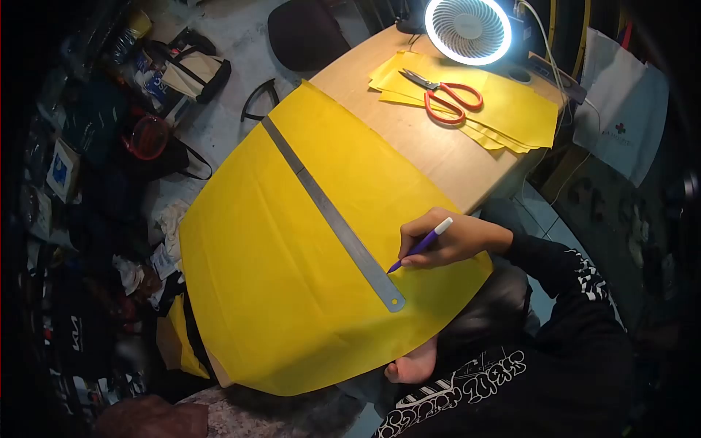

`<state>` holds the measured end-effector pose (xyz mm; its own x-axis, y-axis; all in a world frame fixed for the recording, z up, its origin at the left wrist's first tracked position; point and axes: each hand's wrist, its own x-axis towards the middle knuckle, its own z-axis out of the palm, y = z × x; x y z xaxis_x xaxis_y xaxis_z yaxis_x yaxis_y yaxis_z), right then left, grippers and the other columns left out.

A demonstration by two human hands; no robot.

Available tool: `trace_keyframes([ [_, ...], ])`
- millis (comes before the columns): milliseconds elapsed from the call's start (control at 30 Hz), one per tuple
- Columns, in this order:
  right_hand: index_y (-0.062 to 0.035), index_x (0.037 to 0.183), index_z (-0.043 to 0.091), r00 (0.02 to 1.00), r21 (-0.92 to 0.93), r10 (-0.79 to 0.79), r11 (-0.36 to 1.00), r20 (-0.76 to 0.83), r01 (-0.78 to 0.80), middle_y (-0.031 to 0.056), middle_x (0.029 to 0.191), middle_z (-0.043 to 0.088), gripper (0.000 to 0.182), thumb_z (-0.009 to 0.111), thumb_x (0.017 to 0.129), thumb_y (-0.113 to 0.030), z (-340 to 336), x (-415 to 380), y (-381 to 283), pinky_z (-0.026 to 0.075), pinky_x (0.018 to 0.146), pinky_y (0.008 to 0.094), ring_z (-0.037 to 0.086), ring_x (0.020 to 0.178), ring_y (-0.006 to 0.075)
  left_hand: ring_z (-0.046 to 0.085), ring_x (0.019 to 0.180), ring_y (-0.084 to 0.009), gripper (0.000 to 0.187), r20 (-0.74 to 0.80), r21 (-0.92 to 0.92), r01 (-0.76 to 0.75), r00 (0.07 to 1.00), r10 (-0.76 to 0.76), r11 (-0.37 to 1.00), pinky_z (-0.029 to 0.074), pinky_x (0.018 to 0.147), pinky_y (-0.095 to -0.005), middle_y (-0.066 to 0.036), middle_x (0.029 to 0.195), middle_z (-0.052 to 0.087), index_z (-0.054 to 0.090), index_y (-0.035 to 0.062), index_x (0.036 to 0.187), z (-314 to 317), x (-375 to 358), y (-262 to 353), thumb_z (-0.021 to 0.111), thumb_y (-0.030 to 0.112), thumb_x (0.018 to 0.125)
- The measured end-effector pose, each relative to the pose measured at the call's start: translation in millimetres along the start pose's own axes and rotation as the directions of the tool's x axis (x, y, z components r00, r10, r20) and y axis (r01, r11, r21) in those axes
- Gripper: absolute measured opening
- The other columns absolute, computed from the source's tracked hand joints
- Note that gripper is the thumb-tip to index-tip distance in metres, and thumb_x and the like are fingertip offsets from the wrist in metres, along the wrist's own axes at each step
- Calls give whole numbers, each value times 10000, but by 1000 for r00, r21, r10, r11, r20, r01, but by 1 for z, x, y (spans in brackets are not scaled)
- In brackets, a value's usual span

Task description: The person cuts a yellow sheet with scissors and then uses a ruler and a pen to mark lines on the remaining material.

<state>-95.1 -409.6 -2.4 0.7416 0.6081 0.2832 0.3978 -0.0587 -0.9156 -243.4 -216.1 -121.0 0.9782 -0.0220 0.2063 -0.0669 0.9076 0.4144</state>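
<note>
My right hand point(456, 237) pinches a purple pen with a white end point(422, 247). The pen's tip meets a large yellow sheet point(248, 270), close to the right edge of a long steel ruler point(328, 208). This ruler lies diagonally across the sheet, its holed end nearest me. I do not see my left hand. Below the sheet's near edge, bare skin that looks like part of a foot point(415, 363) shows; the sheet hides the rest.
Red-handled scissors point(451, 104) rest on several yellow pieces point(504, 120) at the wooden table's point(416, 139) far right. A lit ring-light fan point(469, 29) stands behind them. Bags point(193, 73) and clutter cover the floor at left, near a dark chair point(307, 33).
</note>
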Motion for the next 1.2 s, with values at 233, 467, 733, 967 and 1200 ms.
trace_keyframes([
  [233, -2, 899, 649, 1000, 10, -4, 1000, 30, 3, 87, 816, 693, 165, 689, 878, -161, -2, 1, 2, 494, 635, 275, 658, 721, 165, 290, 1348, -354, 838, 11, 1, 7, 1000, -7, 1000, 302, 1026, -605, -102, 1511, 276, 335, 167, 1454, 1, 3, -1, 622, 549, 766],
  [467, -2, 908, 659, 991, 63, 11, 998, 132, -20, 74, 824, 691, 205, 686, 889, -205, -7, 3, 2, 497, 651, 270, 653, 743, 151, 288, 1347, -360, 858, -3, 3, 7, 1000, -7, 1000, 300, 1026, -602, -112, 1513, 270, 319, 160, 1461, 3, 3, 0, 631, 544, 760],
  [733, -1, 913, 658, 984, 78, 26, 996, 174, -40, 74, 837, 690, 216, 684, 894, -214, -9, 3, 1, 488, 648, 264, 644, 736, 144, 280, 1353, -360, 871, -13, -17, 53, 999, -53, 998, 291, 1030, -603, -112, 1520, 257, 312, 154, 1464, 5, 1, 3, 637, 542, 754],
  [967, -4, 903, 648, 999, 50, 25, 998, 36, -27, 81, 828, 686, 171, 685, 881, -169, 0, 0, 1, 486, 639, 270, 646, 731, 153, 271, 1360, -343, 888, -1, -40, 41, 999, -41, 998, 265, 1039, -601, -90, 1523, 260, 320, 177, 1460, -16, -6, 0, 656, 550, 727],
  [1200, -22, 1003, 626, 998, -36, 29, 999, -50, -30, 93, 837, 685, 157, 647, 895, -134, 8, -1, -6, 496, 656, 284, 652, 730, 192, 254, 1366, -330, 930, -54, -18, 197, 979, -198, 980, 240, 1052, -591, -84, 1521, 261, 300, 182, 1456, -6, -11, 13, 681, 561, 697],
])
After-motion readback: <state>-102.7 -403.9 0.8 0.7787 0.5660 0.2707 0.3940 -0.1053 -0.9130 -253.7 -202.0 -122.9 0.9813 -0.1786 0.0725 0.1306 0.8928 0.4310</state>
